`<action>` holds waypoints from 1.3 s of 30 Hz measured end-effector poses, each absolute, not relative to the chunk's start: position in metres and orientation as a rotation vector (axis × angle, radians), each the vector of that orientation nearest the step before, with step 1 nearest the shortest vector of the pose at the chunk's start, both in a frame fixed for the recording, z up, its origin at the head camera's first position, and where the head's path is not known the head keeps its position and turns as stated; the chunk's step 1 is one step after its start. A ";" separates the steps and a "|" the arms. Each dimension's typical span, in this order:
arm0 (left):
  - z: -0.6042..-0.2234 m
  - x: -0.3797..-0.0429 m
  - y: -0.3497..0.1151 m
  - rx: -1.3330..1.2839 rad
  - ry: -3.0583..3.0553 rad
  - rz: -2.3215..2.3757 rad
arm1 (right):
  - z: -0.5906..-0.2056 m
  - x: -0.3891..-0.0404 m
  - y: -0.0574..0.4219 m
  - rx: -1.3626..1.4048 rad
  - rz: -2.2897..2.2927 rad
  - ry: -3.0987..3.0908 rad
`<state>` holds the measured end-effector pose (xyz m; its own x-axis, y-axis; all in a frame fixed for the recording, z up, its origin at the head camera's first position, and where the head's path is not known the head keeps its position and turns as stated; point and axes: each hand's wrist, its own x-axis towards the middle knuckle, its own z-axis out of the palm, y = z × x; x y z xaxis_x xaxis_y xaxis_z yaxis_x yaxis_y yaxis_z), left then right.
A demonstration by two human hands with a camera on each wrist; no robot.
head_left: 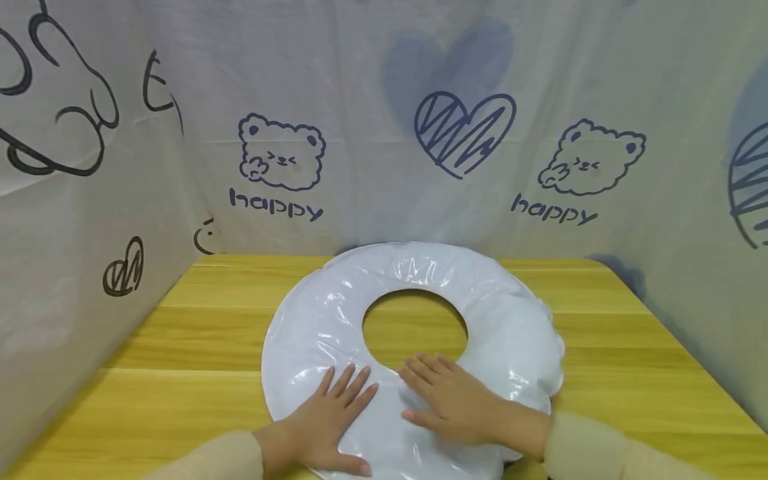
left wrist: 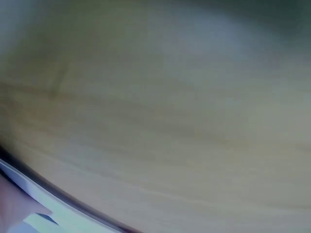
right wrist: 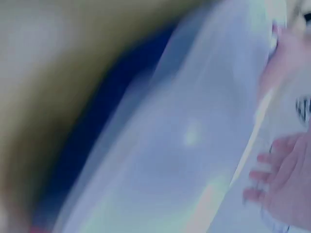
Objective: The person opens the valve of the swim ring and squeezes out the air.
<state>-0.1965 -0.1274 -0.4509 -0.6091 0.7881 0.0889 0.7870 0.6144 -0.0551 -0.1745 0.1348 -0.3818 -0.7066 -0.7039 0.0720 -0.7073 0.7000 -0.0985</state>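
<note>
A shiny white inflatable ring point(head_left: 504, 333) lies on the wooden table, puffy and wrinkled, with a round hole in its middle. On its near left part rests my left hand point(head_left: 324, 420), fingers straight and spread, thumb pointing right. My right hand point(head_left: 453, 400) is laid over the near part just below the hole, its fingers extended toward the upper left. In the right wrist view the ring point(right wrist: 194, 136) is blurred, and a hand point(right wrist: 291, 189) with extended fingers shows at the right. Only a bit of the left hand point(left wrist: 17, 204) shows in the left wrist view.
The yellow wood-grain table point(head_left: 198, 367) extends to both sides of the ring. A pale cloth point(head_left: 372, 180) printed with hearts, bears and "happy" hangs behind it and along both sides.
</note>
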 end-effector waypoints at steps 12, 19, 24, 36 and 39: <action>-0.458 -0.221 -0.164 -1.505 -2.441 0.193 | -0.377 -0.241 0.219 0.952 0.162 -2.828; -0.449 -0.238 -0.184 -1.524 -2.352 0.233 | -0.382 -0.245 0.239 0.883 0.129 -2.905; -0.445 -0.249 -0.195 -1.478 -2.359 0.240 | -0.383 -0.236 0.244 0.898 0.102 -2.951; -0.438 -0.266 -0.214 -1.302 -2.406 0.244 | -0.397 -0.201 0.244 0.804 0.059 -2.861; -0.434 -0.271 -0.213 -1.248 -2.479 0.231 | -0.400 -0.196 0.244 0.747 0.071 -2.867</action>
<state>-0.2709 -0.2131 -0.4343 -0.5482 0.8017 0.2384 0.7439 0.5976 -0.2992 -0.1959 0.2439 -0.3998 -0.8582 -0.4794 0.1837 -0.4879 0.8729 -0.0013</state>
